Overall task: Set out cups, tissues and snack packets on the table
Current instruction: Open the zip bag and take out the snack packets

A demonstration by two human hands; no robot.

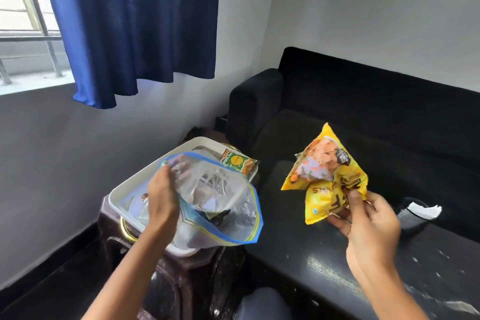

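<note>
My left hand [162,197] grips the rim of a clear zip bag [223,205] with a blue and yellow edge, held open over a white tray [122,191]. Dark and clear items show through the bag. My right hand [368,221] pinches yellow snack packets [327,179] by their lower edge, above the black table [324,262]. A green and orange snack packet [240,163] lies at the tray's far end.
The tray rests on a dark brown plastic stool [181,280] left of the table. A black holder with white tissue [420,212] sits on the table at the right. A black sofa [363,112] stands behind, a blue curtain [135,23] at the window.
</note>
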